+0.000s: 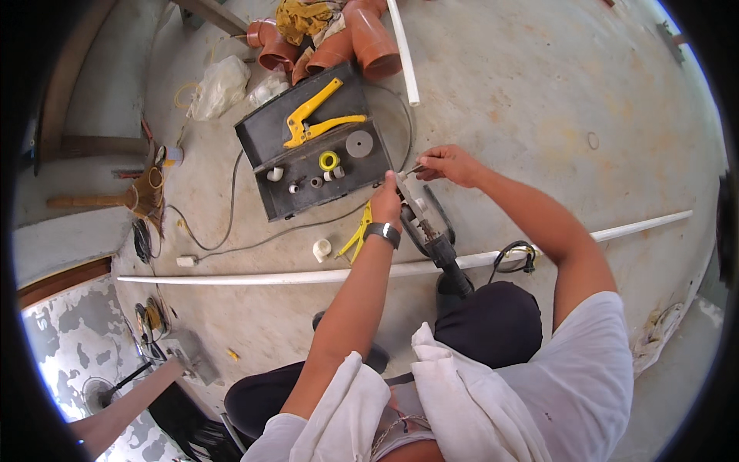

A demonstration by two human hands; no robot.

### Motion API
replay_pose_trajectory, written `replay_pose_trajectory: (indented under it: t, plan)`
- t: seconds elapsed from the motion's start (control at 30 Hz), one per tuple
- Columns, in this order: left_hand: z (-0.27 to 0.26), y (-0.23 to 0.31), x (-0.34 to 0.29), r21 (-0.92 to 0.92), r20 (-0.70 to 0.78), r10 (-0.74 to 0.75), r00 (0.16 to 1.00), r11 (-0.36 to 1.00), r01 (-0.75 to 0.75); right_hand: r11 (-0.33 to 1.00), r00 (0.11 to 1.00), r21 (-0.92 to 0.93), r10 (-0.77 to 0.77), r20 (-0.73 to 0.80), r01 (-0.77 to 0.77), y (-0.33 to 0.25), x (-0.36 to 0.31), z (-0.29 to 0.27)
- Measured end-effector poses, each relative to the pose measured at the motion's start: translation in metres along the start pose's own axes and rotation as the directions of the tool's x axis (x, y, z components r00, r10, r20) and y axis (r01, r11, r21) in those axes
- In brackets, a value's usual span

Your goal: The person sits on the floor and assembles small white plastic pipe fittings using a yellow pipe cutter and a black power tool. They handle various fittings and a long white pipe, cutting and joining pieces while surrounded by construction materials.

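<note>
A plastic-pipe welding iron (pixel 442 248) stands between my knees, with a flat metal head and a black handle. My left hand (pixel 388 203) is closed around the end of that head, its thumb pointing up along it. Just right of it, my right hand (pixel 449 165) pinches a thin metal rod (pixel 412 170), its tip against the head's end; the fingers hide most of it. Beside my left wrist lie yellow-handled pliers (pixel 359 235) and a white elbow fitting (pixel 322 249).
An open black toolbox (pixel 265 185) holds a yellow pipe cutter (pixel 312 115), a grey disc (pixel 359 144), yellow tape (pixel 329 160) and small fittings. A long white pipe (pixel 231 279) crosses the floor. Orange pipe fittings (pixel 373 46), a plastic bag (pixel 221 86) and a grey cable (pixel 289 232) lie around.
</note>
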State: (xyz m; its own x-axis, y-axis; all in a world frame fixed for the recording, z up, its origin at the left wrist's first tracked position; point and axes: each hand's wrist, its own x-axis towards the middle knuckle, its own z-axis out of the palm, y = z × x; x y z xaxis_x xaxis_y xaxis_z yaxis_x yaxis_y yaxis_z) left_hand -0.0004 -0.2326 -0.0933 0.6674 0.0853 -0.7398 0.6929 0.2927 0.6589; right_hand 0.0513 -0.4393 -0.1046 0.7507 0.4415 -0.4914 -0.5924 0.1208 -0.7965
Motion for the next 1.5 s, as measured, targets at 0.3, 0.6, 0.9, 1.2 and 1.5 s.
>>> replay_pose_trajectory:
  t: [0.3,0.6,0.9,1.2,1.5]
  plan:
    - [0.008,-0.049,0.018,0.515,-0.068,0.516,0.854,0.751,-0.413,0.797,0.827,-0.531,-0.487,-0.281,0.288,0.037,0.001,0.028]
    - [0.012,-0.047,0.014,0.453,-0.061,0.54,0.84,0.764,-0.459,0.964,0.879,-0.072,-0.264,-0.397,0.257,0.048,0.001,0.041]
    - [0.017,-0.039,0.007,0.335,-0.096,0.494,0.864,0.834,-0.439,0.943,0.864,0.075,-0.262,-0.429,0.324,0.063,0.003,0.056]
    - [0.018,-0.034,0.0,0.347,-0.124,0.43,0.894,0.863,-0.367,0.859,0.831,-0.41,-0.452,-0.324,0.307,0.052,-0.003,0.019]
    - [0.016,-0.037,0.001,0.359,-0.092,0.464,0.881,0.841,-0.406,0.888,0.874,-0.257,-0.437,-0.214,0.381,0.058,-0.002,0.035]
